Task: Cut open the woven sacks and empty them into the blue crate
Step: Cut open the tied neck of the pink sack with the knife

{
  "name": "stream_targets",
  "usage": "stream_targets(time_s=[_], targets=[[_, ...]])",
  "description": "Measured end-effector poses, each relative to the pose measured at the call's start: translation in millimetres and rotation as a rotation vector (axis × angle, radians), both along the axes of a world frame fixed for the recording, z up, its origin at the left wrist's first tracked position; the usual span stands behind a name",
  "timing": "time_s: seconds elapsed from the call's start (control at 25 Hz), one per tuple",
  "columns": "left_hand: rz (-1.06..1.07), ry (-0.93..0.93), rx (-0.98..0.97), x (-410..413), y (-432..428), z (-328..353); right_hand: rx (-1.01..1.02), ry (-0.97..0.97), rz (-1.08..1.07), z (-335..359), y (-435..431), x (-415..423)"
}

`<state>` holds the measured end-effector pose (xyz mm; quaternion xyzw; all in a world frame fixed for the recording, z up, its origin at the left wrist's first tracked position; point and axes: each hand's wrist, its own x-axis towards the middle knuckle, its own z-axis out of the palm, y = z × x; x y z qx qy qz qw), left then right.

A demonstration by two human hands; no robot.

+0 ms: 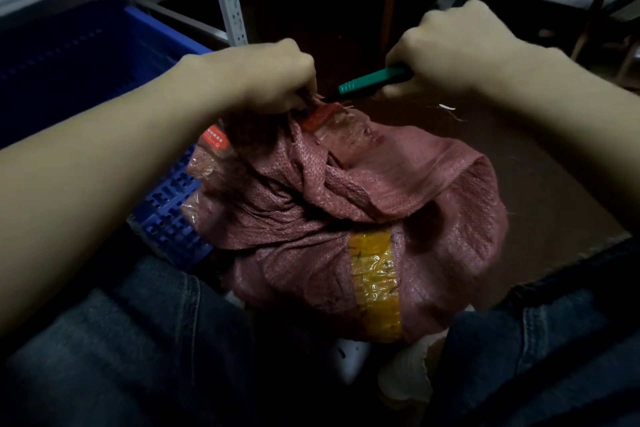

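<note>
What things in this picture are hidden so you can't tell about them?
Head view, green cutter: its blade is lost in shadow near the left hand, and the right hand covers the handle's far end.
Head view, woven sack: the cloth hides what is inside.
Head view, blue crate: its inside is too dark, and the left forearm cuts across it.
Head view, red label: the print is too blurred to read.

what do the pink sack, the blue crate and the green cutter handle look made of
The pink sack looks like woven plastic strip: fine criss-cross weave, frayed threads at the top. The blue crate seems moulded hard plastic, going by its regular slotted grid. The green cutter handle looks like smooth plastic, ribbed at its end.
</note>
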<state>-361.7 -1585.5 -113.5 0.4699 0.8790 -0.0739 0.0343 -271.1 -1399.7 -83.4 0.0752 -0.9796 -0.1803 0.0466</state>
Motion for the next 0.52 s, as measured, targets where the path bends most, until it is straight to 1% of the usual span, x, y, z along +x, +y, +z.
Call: stream_targets(time_s=[0.08, 0.2, 0.24, 0.32, 0.36, 0.4, 0.52], targets=[[0.054, -0.001, 0.056, -4, -5, 4, -0.088, -0.016, -0.046, 6, 14, -1], [0.129, -0.020, 0.144, -10, -15, 7, -0.348, -0.073, -0.201, 17, 48, 7], [0.153, -0.043, 0.188, -9, -15, 7, -0.470, -0.101, -0.267, 16, 52, 9], [0.192, -0.094, 0.298, -5, -9, 6, -0.824, -0.174, -0.383, 5, 49, 9], [0.206, -0.117, 0.351, -2, -4, 5, -1.015, -0.202, -0.407, -2, 43, 6], [0.217, -0.130, 0.391, 0, 0, 5, -1.155, -0.212, -0.407, -8, 37, 2], [0.237, -0.136, 0.469, 5, 4, 6, -1.427, -0.159, -0.405, -13, 18, -6]])
